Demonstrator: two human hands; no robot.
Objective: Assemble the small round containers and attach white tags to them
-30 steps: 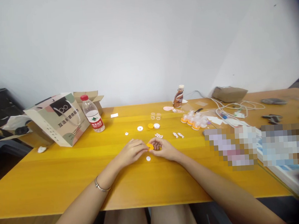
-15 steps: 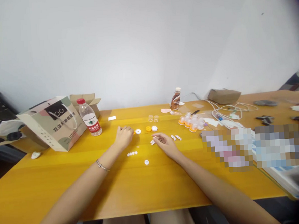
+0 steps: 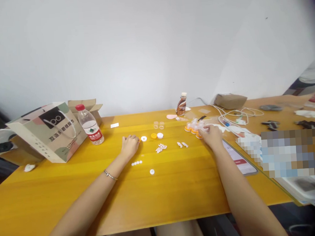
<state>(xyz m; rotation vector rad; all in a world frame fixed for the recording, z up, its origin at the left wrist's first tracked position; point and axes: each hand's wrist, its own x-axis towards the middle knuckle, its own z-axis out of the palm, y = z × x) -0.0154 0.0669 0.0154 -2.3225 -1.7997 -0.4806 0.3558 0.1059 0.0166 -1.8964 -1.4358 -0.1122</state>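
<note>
My left hand (image 3: pixel 130 145) rests on the table with its fingers curled over an orange disc (image 3: pixel 140 139), of which only a sliver shows. A white ring (image 3: pixel 144 138), another orange disc (image 3: pixel 153 136) and a white disc (image 3: pixel 160 135) lie in line to its right. My right hand (image 3: pixel 212 136) is at the cluster of clear-topped, orange-based containers (image 3: pixel 192 126), fingers closed around the nearest one and partly hiding it. Between the hands lie white cut-out pieces (image 3: pixel 160 148) and two small white pieces (image 3: pixel 182 144). Closer to me are several small white dots (image 3: pixel 136 163) and one white disc (image 3: pixel 152 171).
Two clear cups (image 3: pixel 158 125) stand farther back. A water bottle (image 3: pixel 91 125) and a paper bag (image 3: pixel 49 133) are at the left. Toward the right are a brown drink bottle (image 3: pixel 181 105), white cables (image 3: pixel 223 115), a phone-like slab (image 3: pixel 241 159) and a brown package (image 3: pixel 230 101).
My right hand has moved right, from the white cut-out pieces to the clear-topped containers. The cut-out pieces are uncovered now. My left hand stays by the orange disc; the view has shifted slightly.
</note>
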